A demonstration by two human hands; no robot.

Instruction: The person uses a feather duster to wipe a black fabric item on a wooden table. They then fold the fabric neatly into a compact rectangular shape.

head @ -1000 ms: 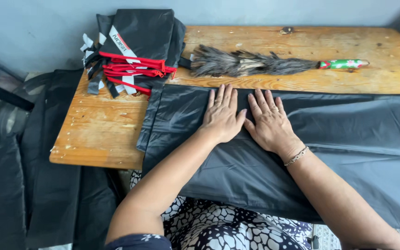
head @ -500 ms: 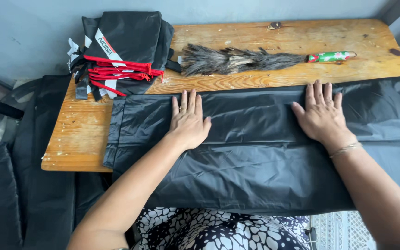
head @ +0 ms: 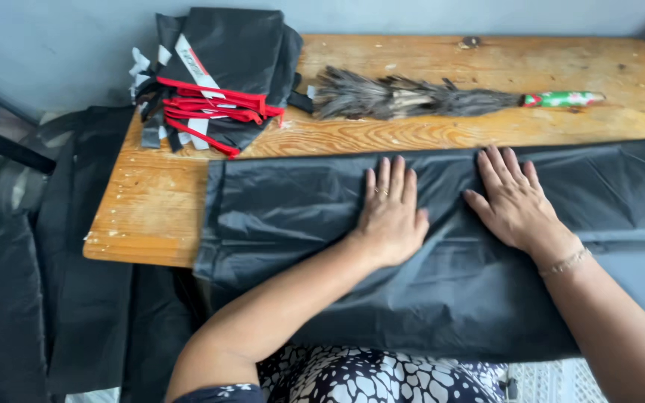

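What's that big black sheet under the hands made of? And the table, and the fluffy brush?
The black sheet looks like thin synthetic fabric or plastic: faint sheen, fine creases. The table is wood, worn and scuffed, with visible grain. The brush looks like a feather duster, grey-brown plumes on a handle with a shiny green and red wrap.

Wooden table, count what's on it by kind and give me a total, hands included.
Hands flat on the sheet: 2, left hand and right hand
Black sheet: 1
Feather duster: 1
Pile of black fabric with red straps: 1
Total: 5, all on the wooden table
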